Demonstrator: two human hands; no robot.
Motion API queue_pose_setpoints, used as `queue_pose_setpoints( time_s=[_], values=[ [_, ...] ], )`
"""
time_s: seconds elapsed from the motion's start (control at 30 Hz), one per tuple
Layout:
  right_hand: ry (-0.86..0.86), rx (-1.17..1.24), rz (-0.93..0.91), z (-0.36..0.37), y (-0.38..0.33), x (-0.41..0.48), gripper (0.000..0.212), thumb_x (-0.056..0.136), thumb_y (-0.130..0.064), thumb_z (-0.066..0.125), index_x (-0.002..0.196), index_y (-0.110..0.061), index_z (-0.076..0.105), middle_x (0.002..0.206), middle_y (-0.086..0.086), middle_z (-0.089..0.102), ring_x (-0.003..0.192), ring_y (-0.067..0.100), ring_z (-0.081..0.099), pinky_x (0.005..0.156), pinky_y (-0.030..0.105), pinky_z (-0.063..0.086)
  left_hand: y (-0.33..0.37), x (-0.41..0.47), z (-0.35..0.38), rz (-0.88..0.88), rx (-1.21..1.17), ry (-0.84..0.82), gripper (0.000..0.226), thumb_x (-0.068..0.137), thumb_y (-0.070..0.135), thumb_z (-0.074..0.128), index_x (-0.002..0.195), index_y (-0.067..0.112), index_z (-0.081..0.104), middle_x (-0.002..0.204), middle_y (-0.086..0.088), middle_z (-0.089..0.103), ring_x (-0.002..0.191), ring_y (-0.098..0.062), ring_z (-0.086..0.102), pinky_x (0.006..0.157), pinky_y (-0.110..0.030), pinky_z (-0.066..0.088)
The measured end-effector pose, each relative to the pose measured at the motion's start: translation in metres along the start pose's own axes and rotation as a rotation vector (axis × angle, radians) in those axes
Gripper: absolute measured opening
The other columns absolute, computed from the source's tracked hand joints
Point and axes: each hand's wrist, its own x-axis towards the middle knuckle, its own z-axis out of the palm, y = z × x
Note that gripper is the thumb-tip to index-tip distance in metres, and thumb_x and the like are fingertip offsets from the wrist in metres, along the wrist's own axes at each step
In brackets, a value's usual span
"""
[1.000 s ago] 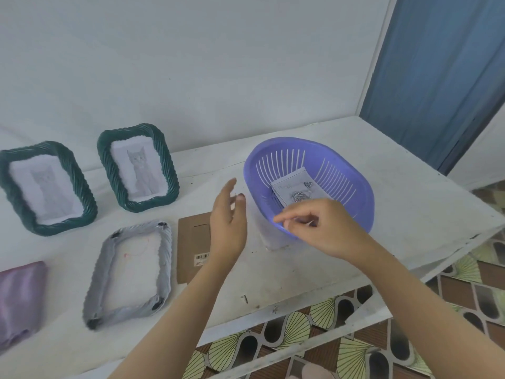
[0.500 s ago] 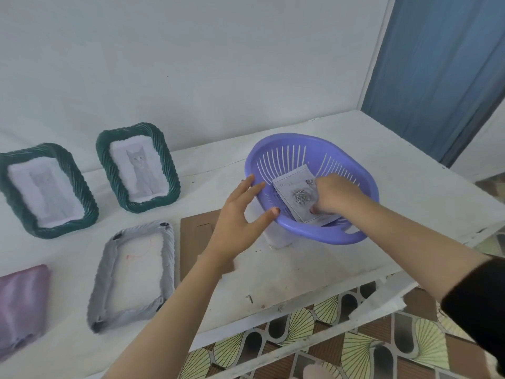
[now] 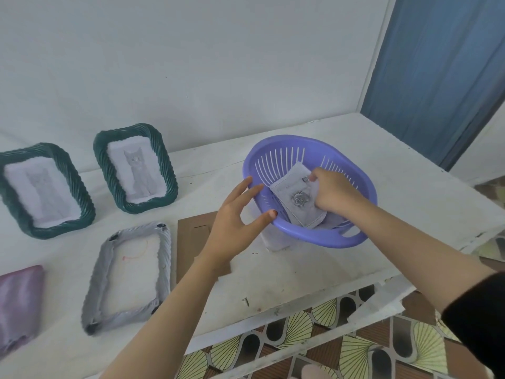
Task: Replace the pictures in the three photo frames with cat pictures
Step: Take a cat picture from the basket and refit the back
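Observation:
Two green photo frames stand by the wall, each showing a grey cat picture. A grey frame lies flat with its back open, beside its brown backing board. The purple basket holds a small stack of pictures, and a rose picture lies on top. My right hand is inside the basket, fingers curled round the right edge of the rose picture. My left hand is spread against the basket's near-left rim, thumb touching it.
A white sheet pokes out from under the basket. A folded purple cloth lies at the far left. The white table's chipped front edge runs below my arms, over patterned floor tiles. A blue door stands at the right.
My right hand went from above the basket's near rim down into it, onto the rose picture. My left hand moved right and spread against the rim.

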Motion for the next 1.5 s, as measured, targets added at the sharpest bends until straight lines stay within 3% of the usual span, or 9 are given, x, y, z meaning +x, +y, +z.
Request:
queue_pose_setpoints(
  time_s=[0.2, 0.33, 0.6, 0.7, 0.83, 1.03, 1.2, 1.37, 1.5],
  values=[
    [0.345, 0.336, -0.233, -0.009, -0.013, -0.019, 0.041, 0.081, 0.001, 0.055, 0.115, -0.021, 0.048, 0.076, 0.011, 0.057, 0.065, 0.024, 0.053, 0.054, 0.028, 0.040, 0.010, -0.004, -0.001, 0.062, -0.037, 0.083, 0.053, 0.079, 0.046, 0.061, 0.129, 0.035, 0.047, 0.140, 0.017, 0.040, 0.129, 0.005, 0.033, 0.100, -0.006, 0.027],
    [0.491, 0.450, -0.406, -0.009, -0.034, -0.045, 0.037, 0.083, -0.004, 0.058, 0.115, -0.019, 0.049, 0.072, 0.000, 0.062, 0.067, 0.010, 0.053, 0.056, 0.014, 0.038, 0.030, -0.003, -0.013, 0.025, -0.340, 0.188, 0.027, 0.090, 0.030, 0.052, 0.117, 0.035, 0.050, 0.121, 0.011, 0.059, 0.112, -0.006, 0.056, 0.094, -0.025, 0.045],
    [0.487, 0.168, -0.669, 0.021, -0.076, -0.076, 0.044, 0.073, -0.005, 0.064, 0.115, -0.018, 0.057, 0.088, -0.012, 0.070, 0.084, 0.017, 0.058, 0.076, 0.030, 0.045, 0.041, -0.011, -0.059, -0.322, -0.556, 0.243, 0.015, 0.088, 0.013, 0.059, 0.103, 0.012, 0.056, 0.080, -0.005, 0.067, 0.069, -0.021, 0.069, 0.063, -0.031, 0.058],
    [0.358, 0.127, -0.765, 0.038, -0.086, -0.081, 0.046, 0.071, -0.028, 0.066, 0.116, -0.022, 0.056, 0.103, -0.013, 0.067, 0.093, 0.011, 0.053, 0.085, 0.037, 0.044, 0.019, -0.021, -0.074, -0.366, -0.517, 0.261, 0.014, 0.085, -0.003, 0.056, 0.088, 0.009, 0.061, 0.073, -0.008, 0.064, 0.064, -0.019, 0.062, 0.056, -0.027, 0.055],
    [0.087, 0.423, -0.637, 0.064, -0.103, -0.093, 0.050, 0.078, -0.054, 0.058, 0.123, -0.039, 0.046, 0.147, -0.010, 0.032, 0.136, 0.004, 0.025, 0.107, 0.025, 0.024, -0.007, -0.038, -0.101, -0.408, -0.490, 0.300, 0.024, 0.084, -0.008, 0.054, 0.084, 0.014, 0.063, 0.074, -0.003, 0.064, 0.064, -0.013, 0.060, 0.056, -0.023, 0.052],
    [-0.038, 0.846, -0.348, 0.099, -0.139, -0.090, 0.028, 0.081, -0.003, 0.063, 0.097, -0.027, 0.062, 0.083, -0.003, 0.060, 0.074, 0.012, 0.059, 0.074, 0.023, 0.050, -0.041, -0.065, -0.146, -0.479, -0.422, 0.336, 0.026, 0.084, -0.009, 0.054, 0.084, 0.015, 0.064, 0.077, -0.004, 0.062, 0.066, -0.012, 0.058, 0.052, -0.021, 0.050],
    [-0.078, 0.786, -0.285, 0.132, -0.170, -0.092, 0.028, 0.077, -0.004, 0.066, 0.085, -0.030, 0.063, 0.079, -0.005, 0.058, 0.061, 0.003, 0.054, 0.062, 0.010, 0.043, -0.066, -0.084, -0.173, -0.501, -0.250, 0.389, 0.024, 0.082, -0.004, 0.060, 0.083, 0.020, 0.064, 0.082, 0.000, 0.064, 0.064, -0.007, 0.059, 0.052, -0.016, 0.049],
    [-0.085, 0.572, -0.295, 0.157, -0.191, -0.098, 0.021, 0.080, -0.008, 0.066, 0.094, -0.023, 0.063, 0.078, -0.009, 0.058, 0.067, 0.001, 0.056, 0.060, 0.001, 0.040, -0.087, -0.099, -0.193, -0.558, -0.023, 0.376, 0.021, 0.078, 0.006, 0.067, 0.079, 0.027, 0.064, 0.070, -0.004, 0.066, 0.057, -0.012, 0.058, 0.067, -0.030, 0.049],
    [-0.077, 0.391, -0.400, 0.170, -0.199, -0.100, 0.022, 0.085, -0.008, 0.060, 0.104, -0.019, 0.060, 0.071, -0.012, 0.049, 0.070, 0.005, 0.053, 0.070, 0.017, 0.046, -0.094, -0.108, -0.195, -0.541, 0.159, 0.330, 0.017, 0.078, 0.009, 0.067, 0.084, 0.024, 0.065, 0.065, 0.003, 0.060, 0.063, -0.009, 0.056, 0.059, -0.018, 0.040]
  ],
)
